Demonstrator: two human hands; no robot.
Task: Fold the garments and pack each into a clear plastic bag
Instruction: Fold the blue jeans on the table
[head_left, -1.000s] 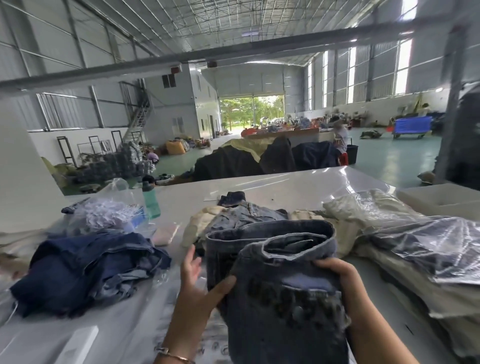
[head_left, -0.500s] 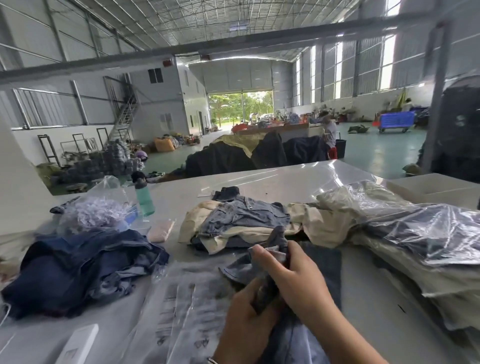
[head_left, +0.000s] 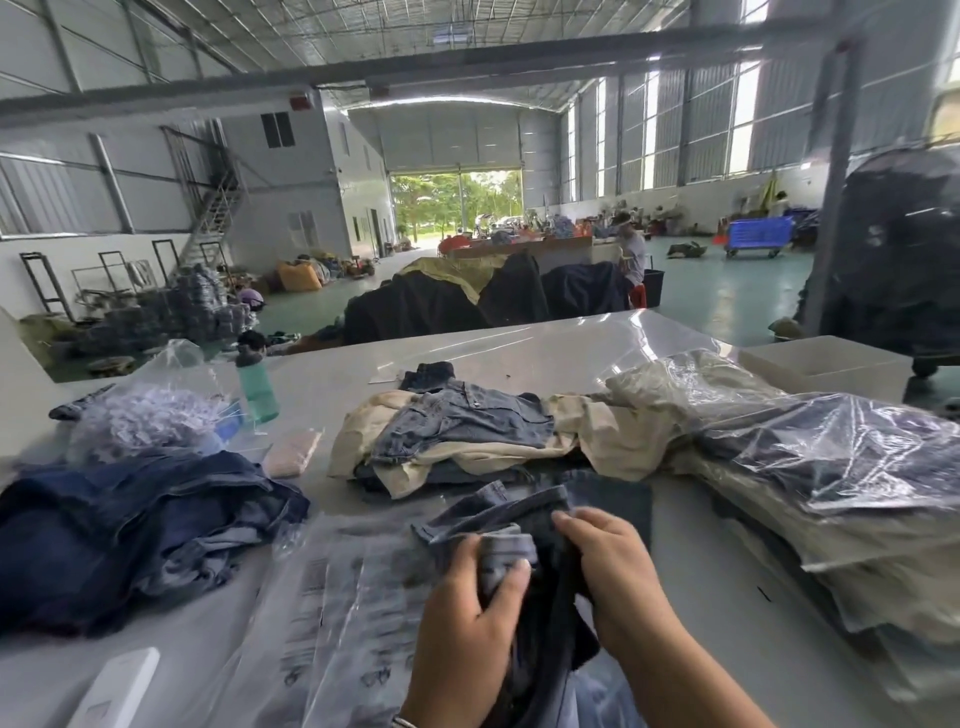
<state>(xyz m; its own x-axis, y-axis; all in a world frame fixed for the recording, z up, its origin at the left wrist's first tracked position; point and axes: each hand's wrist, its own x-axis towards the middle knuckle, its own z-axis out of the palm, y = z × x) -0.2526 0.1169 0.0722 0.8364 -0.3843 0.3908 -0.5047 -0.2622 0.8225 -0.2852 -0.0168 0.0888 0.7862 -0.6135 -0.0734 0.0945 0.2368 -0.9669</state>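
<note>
A grey-blue denim garment lies bunched on the table right in front of me. My left hand pinches a folded edge of it between thumb and fingers. My right hand grips the darker cloth beside it, fingers curled into the fabric. Under and left of the garment lies a stack of clear plastic bags with printed warnings. A heap of loose denim and beige garments sits just beyond my hands.
Dark blue jeans are piled at the left. Bagged garments are stacked at the right. A green bottle, a bag of tags and a white device stand on the white table.
The garment, held up before me a second ago, has come down onto the table. Both hands have closed together on its bunched top edge.
</note>
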